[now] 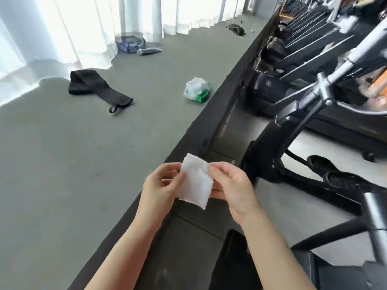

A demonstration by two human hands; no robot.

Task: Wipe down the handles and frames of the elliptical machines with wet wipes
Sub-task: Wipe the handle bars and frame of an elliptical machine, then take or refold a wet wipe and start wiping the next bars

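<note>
Holding: both hands up in front of the body w/ a folded white wet wipe [195,182] pinched between them, over the dark strip at the edge of the grey floor.
Left hand [161,186]: thumb and fingers curled onto the wipe's left edge, thumb on the near face, fingers behind.
Right hand [232,186]: thumb and forefinger nip the wipe's upper right edge; other fingers lie behind the sheet, only partly seen.
Wipe: roughly square, folded, tilted, one corner pointing up and one down; hangs free below the fingers, touching nothing else.
Elliptical machine w/ black frame and grey metal arms [310,114]: just to the right of the hands, not touching hands or wipe; black pedal [326,168] low on its right side.
More machines: row of dark equipment [293,38] runs away along the right, blurred, can't tell details.
Green-and-white pack of wet wipes [196,90]: on the grey carpet floor [62,164], well ahead of the hands, near the dark strip.
Black cloth bag w/ a loop [94,87]: flat on the floor, left of the pack, well apart from it.
Purple-grey bag and bits [134,46]: farther back by the white curtains [83,24].
</note>
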